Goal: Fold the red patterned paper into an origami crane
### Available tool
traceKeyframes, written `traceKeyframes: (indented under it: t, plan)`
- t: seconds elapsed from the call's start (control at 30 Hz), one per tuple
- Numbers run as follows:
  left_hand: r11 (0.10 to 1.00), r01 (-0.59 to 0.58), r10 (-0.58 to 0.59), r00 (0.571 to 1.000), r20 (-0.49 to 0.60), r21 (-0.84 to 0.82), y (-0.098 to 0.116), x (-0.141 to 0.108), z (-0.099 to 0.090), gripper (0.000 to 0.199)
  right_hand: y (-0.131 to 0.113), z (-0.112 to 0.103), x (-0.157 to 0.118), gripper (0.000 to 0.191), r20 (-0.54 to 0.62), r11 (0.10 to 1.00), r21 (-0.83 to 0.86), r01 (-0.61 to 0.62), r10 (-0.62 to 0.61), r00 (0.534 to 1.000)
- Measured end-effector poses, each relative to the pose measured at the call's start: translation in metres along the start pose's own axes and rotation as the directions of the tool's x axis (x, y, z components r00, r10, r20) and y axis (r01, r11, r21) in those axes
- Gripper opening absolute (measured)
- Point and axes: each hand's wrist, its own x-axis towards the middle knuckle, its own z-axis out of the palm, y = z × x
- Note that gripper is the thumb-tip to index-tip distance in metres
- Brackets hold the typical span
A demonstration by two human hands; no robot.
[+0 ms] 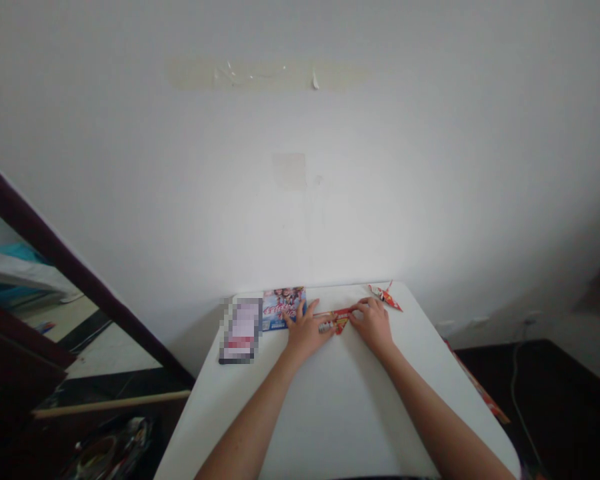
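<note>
A folded red and yellow printed paper [342, 320] lies on the white table [330, 413] between my two hands. My left hand [307, 329] rests with its fingers spread, some over the blue printed sheet [276, 308] and others at the left part of the red paper. At the paper's right end, the fingers of my right hand [373, 321] are bent together and pressed on it. Behind my right hand lies another folded red and white paper piece [389, 296] with pointed ends.
A blurred phone-like device [242, 330] lies at the table's left edge. The white wall [300, 227] rises directly behind the table. On the left stands a dark-framed mirror [80, 273], with a dark bag-like object [110, 450] on the floor below.
</note>
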Motion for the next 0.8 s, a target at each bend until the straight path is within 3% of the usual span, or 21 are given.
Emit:
traceKeyframes:
  t: [0.8]
  plan:
    - [0.999, 0.010, -0.009, 1.000, -0.002, 0.038, 0.0004, -0.0008, 0.0012, 0.041, -0.0013, -0.0010, -0.0102, 0.037, 0.068, 0.994, 0.005, 0.113, -0.113, 0.991]
